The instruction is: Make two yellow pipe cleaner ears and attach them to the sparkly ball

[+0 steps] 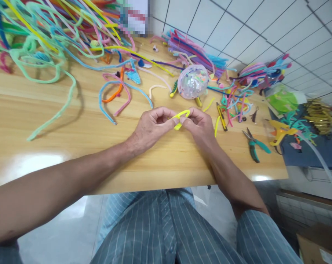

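Observation:
Above the middle of the wooden table (154, 165), both hands meet at a bent yellow pipe cleaner (185, 113). My left hand (157, 124) pinches its left side between thumb and fingers. Its right side is pinched by my right hand (197, 124), with the thumb close to the left thumb. The piece arches up in a small loop between the hands, and a short part shows below the thumbs. Some of the fingertips are hidden behind the thumbs. Just right of my right hand lie a loose yellow pipe cleaner strip (216, 126) and a yellow utility knife (222, 116).
A large tangle of pipe cleaners (44, 44) covers the back left. Behind my hands sits a clear speckled ball (193, 81), with a purple and pink bundle (193, 55) beyond. Teal-handled pliers (255, 145) and a yellow glue gun (281, 132) lie at the right.

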`<act>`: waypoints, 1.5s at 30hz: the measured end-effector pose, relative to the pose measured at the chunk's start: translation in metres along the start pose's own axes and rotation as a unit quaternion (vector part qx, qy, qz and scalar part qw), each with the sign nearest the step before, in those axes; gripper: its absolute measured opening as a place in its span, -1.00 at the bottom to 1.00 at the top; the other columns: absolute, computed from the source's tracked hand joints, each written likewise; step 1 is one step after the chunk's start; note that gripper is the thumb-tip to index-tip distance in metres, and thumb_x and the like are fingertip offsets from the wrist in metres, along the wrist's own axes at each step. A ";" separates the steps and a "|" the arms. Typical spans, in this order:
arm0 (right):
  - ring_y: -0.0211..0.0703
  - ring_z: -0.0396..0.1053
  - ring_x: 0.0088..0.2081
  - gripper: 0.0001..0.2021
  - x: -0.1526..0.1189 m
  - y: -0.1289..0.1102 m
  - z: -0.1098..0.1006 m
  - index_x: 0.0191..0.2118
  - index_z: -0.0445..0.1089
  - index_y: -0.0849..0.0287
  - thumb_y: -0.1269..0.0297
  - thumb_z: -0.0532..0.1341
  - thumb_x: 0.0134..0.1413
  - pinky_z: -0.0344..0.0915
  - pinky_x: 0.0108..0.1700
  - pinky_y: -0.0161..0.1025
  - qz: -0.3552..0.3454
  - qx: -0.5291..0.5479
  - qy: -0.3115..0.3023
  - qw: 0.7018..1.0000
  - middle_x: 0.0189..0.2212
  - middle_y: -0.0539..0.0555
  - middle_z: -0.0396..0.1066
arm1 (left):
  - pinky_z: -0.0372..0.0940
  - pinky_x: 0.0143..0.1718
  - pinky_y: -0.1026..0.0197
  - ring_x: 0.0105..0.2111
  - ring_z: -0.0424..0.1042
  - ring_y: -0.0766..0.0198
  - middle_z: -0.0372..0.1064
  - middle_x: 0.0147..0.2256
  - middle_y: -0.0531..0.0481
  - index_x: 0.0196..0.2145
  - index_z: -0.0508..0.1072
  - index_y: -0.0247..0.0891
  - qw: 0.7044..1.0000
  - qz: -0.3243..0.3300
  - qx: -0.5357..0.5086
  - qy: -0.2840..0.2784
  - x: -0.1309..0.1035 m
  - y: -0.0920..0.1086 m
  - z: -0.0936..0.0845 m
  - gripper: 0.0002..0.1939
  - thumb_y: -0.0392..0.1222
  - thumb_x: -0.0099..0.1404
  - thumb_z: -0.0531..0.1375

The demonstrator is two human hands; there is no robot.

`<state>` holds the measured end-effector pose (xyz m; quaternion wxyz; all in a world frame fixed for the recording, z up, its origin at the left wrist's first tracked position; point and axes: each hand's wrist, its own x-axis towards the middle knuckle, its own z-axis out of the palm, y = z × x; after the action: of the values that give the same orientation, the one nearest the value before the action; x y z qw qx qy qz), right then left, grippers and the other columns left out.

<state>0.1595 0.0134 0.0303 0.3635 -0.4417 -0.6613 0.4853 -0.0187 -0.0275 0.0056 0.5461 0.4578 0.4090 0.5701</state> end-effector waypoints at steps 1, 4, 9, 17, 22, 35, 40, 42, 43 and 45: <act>-0.29 0.16 -0.45 -0.68 0.000 0.000 0.000 -0.43 0.37 0.09 0.06 0.46 0.09 0.11 -0.37 -0.27 -0.003 -0.002 -0.002 1.000 -0.52 -0.11 0.25 | 0.38 -0.27 0.20 -0.34 0.50 0.24 0.56 -0.37 -0.04 -0.32 0.60 -0.28 1.000 0.000 -0.002 -0.002 0.000 0.000 0.000 -0.45 0.28 0.09 0.54; -0.29 0.17 -0.45 -0.69 0.000 0.001 0.000 -0.42 0.37 0.09 0.07 0.45 0.10 0.11 -0.37 -0.27 -0.009 -0.006 -0.006 1.000 -0.52 -0.11 0.26 | 0.39 -0.27 0.20 -0.34 0.50 0.24 0.56 -0.37 -0.02 -0.33 0.59 -0.27 1.000 -0.001 0.000 0.000 0.000 0.001 0.001 -0.46 0.27 0.09 0.56; -0.30 0.16 -0.46 -0.73 -0.001 0.000 0.000 -0.42 0.36 0.09 0.10 0.41 0.10 0.10 -0.39 -0.28 -0.012 -0.014 -0.002 1.000 -0.53 -0.12 0.25 | 0.37 -0.30 0.21 -0.39 0.44 0.29 0.56 -0.37 -0.01 -0.34 0.61 -0.26 1.000 0.002 -0.005 0.004 0.000 -0.001 -0.001 -0.49 0.26 0.12 0.54; -0.30 0.18 -0.47 -0.69 -0.002 -0.004 -0.001 -0.39 0.39 0.09 0.04 0.46 0.10 0.08 -0.40 -0.27 -0.015 -0.025 -0.008 1.000 -0.53 -0.12 0.28 | 0.34 -0.35 0.22 -0.40 0.43 0.27 0.55 -0.40 -0.01 -0.33 0.62 -0.23 1.000 -0.022 -0.007 -0.005 0.001 0.002 -0.005 -0.57 0.19 0.14 0.52; -0.29 0.17 -0.47 -0.68 -0.004 -0.006 -0.002 -0.36 0.41 0.08 0.00 0.46 0.10 0.09 -0.40 -0.26 -0.014 -0.041 -0.008 0.999 -0.52 -0.12 0.28 | 0.34 -0.36 0.22 -0.40 0.46 0.25 0.56 -0.40 -0.01 -0.35 0.62 -0.22 0.999 -0.025 -0.019 0.000 0.001 0.003 -0.005 -0.63 0.13 0.14 0.52; -0.29 0.16 -0.48 -0.83 -0.004 -0.007 -0.006 -0.39 0.42 0.08 0.18 0.37 0.11 0.06 -0.41 -0.25 -0.047 -0.074 0.017 0.996 -0.54 -0.11 0.29 | 0.35 -0.38 0.25 -0.40 0.43 0.30 0.55 -0.38 0.00 -0.36 0.60 -0.24 0.998 -0.039 -0.038 0.026 0.003 0.004 -0.005 -0.64 0.09 0.12 0.52; -0.29 0.13 -0.49 -0.83 -0.005 -0.008 -0.006 -0.40 0.42 0.08 0.17 0.38 0.11 0.04 -0.42 -0.26 -0.052 -0.083 0.015 0.995 -0.56 -0.12 0.24 | 0.34 -0.38 0.24 -0.41 0.42 0.29 0.55 -0.38 -0.01 -0.37 0.60 -0.24 0.998 -0.047 -0.030 0.026 0.003 0.005 -0.004 -0.62 0.11 0.10 0.53; -0.30 0.11 -0.50 -0.81 -0.005 -0.008 -0.005 -0.41 0.40 0.08 0.18 0.39 0.09 0.03 -0.43 -0.26 -0.051 -0.080 0.020 0.995 -0.57 -0.13 0.21 | 0.33 -0.38 0.24 -0.41 0.42 0.29 0.55 -0.39 -0.01 -0.36 0.60 -0.24 0.998 -0.043 -0.033 0.021 0.003 0.004 -0.003 -0.61 0.12 0.10 0.54; -0.30 0.11 -0.51 -0.80 -0.005 -0.008 -0.005 -0.42 0.39 0.08 0.17 0.39 0.09 0.03 -0.43 -0.26 -0.049 -0.077 0.023 0.996 -0.57 -0.13 0.21 | 0.33 -0.38 0.25 -0.41 0.42 0.29 0.55 -0.39 -0.01 -0.35 0.61 -0.24 0.998 -0.041 -0.035 0.017 0.002 0.004 -0.003 -0.60 0.12 0.09 0.54; -0.30 0.11 -0.50 -0.77 -0.005 -0.008 -0.004 -0.42 0.38 0.07 0.14 0.41 0.08 0.04 -0.43 -0.26 -0.042 -0.069 0.029 0.996 -0.57 -0.13 0.23 | 0.32 -0.37 0.25 -0.41 0.42 0.30 0.55 -0.37 0.00 -0.32 0.60 -0.24 0.999 -0.038 -0.038 0.007 0.002 0.004 -0.002 -0.57 0.14 0.07 0.56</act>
<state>0.1630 0.0093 0.0386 0.3709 -0.4514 -0.7004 0.4100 -0.0212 -0.0257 0.0088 0.5812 0.4169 0.4081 0.5673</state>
